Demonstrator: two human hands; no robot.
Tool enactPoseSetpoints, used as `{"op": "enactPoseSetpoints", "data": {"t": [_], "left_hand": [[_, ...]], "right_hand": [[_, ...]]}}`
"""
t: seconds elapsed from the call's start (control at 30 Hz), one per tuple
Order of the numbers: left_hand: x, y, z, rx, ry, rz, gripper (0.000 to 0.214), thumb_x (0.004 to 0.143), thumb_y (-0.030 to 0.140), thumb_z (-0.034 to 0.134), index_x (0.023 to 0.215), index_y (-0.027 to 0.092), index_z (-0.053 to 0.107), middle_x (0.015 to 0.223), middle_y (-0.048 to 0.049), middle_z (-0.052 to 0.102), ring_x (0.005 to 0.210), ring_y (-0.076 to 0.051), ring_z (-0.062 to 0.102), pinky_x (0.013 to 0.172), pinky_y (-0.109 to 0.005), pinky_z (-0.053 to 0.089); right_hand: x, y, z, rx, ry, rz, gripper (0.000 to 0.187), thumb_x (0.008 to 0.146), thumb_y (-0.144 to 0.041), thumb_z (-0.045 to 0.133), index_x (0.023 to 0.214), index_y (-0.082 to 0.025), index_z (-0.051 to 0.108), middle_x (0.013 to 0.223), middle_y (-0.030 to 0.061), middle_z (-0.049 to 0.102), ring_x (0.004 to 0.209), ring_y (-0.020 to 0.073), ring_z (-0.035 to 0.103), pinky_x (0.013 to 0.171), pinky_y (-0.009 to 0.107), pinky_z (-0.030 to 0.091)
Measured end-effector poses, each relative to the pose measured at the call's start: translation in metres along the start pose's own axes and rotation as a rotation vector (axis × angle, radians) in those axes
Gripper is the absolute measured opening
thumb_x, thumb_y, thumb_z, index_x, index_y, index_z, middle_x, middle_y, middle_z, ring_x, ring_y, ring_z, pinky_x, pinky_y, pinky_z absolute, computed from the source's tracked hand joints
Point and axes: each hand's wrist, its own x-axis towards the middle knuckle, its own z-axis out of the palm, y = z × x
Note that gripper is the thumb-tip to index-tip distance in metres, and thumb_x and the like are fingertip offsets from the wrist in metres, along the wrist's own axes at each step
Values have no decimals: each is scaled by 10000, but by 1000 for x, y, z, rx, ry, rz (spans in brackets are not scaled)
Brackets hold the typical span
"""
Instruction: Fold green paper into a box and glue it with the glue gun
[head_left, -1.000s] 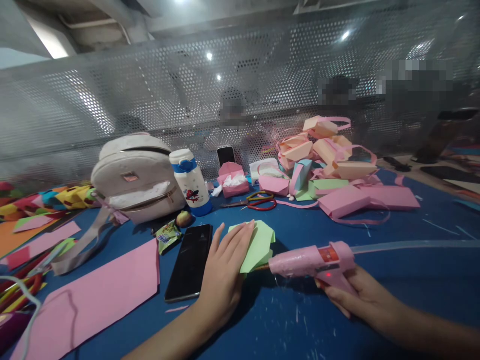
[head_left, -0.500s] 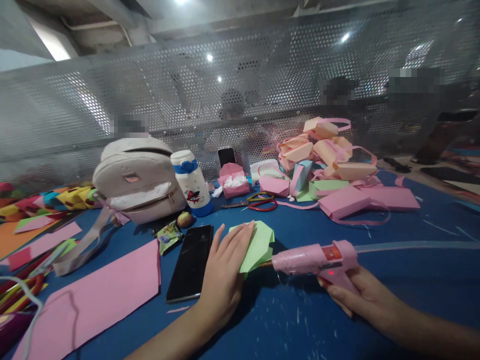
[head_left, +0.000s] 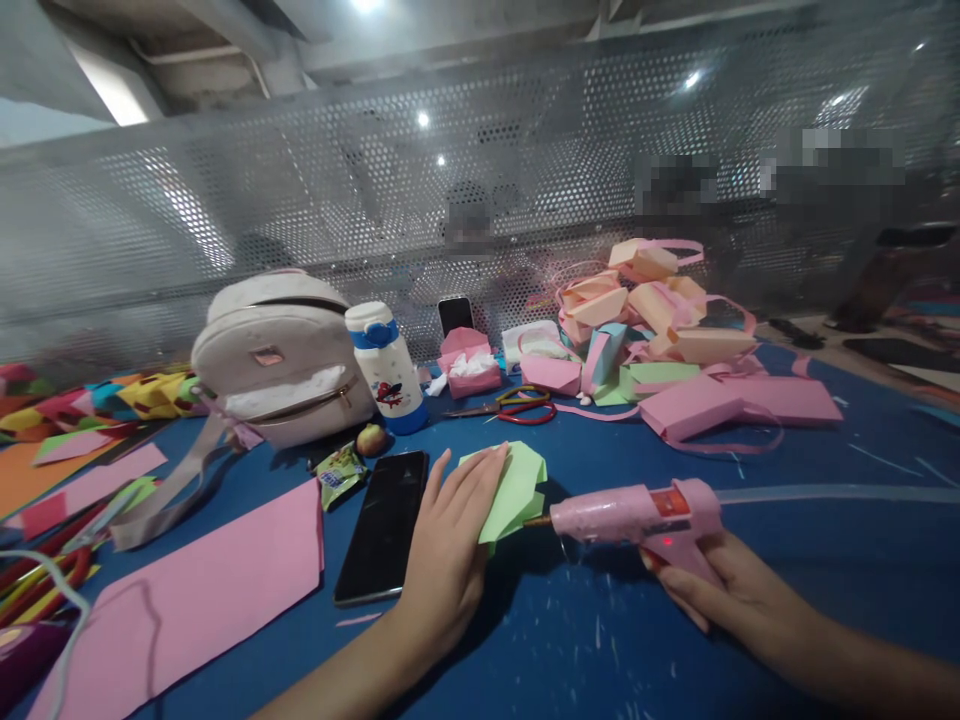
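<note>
My left hand [head_left: 447, 535] lies flat with fingers stretched over a folded light-green paper piece [head_left: 516, 489] on the blue table [head_left: 825, 560], pressing it down. My right hand [head_left: 720, 592] is wrapped round the handle of a pink glue gun [head_left: 637, 512]. The gun's nozzle points left at the lower right edge of the green paper, a small gap away. A clear glue stick [head_left: 832, 493] sticks out behind the gun to the right.
A black phone [head_left: 382, 525] lies just left of my left hand, beside a large pink sheet [head_left: 180, 600]. Behind are a white backpack [head_left: 274, 360], a white-and-blue bottle [head_left: 388, 367], scissors [head_left: 514, 405] and a heap of folded pink and peach paper pieces [head_left: 660, 320]. A perforated metal screen [head_left: 300, 200] closes the table's far side.
The glue gun has drawn back a little to the right, so its nozzle tip now shows clear of the green paper. My left hand stays pressed on the paper.
</note>
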Motion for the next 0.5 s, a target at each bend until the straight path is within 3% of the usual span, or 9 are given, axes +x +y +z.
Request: {"op": "enactPoseSetpoints", "data": {"t": [0.2,0.5], "left_hand": [[-1,-3,1,-5,2,-10,634,931,95,303,1546,221,209,1511,-84,455,1385,-228,398,1177,-508,162],[-2,-5,2,-3,-5,-20,615,942,133,290,1547,217,215,1513,-83,452,1387,-238,396,1177,-516,164]], "right_hand": [[-1,-1,-2,5,7,7,421,839,-563,573,933,-168,681,591,-21,481,492,122,452,461,248,441],[-3,19,0,32,67,34,449,851,-604,541,930,-182,675,600,-18,479,502,132,448,474,263,444]]}}
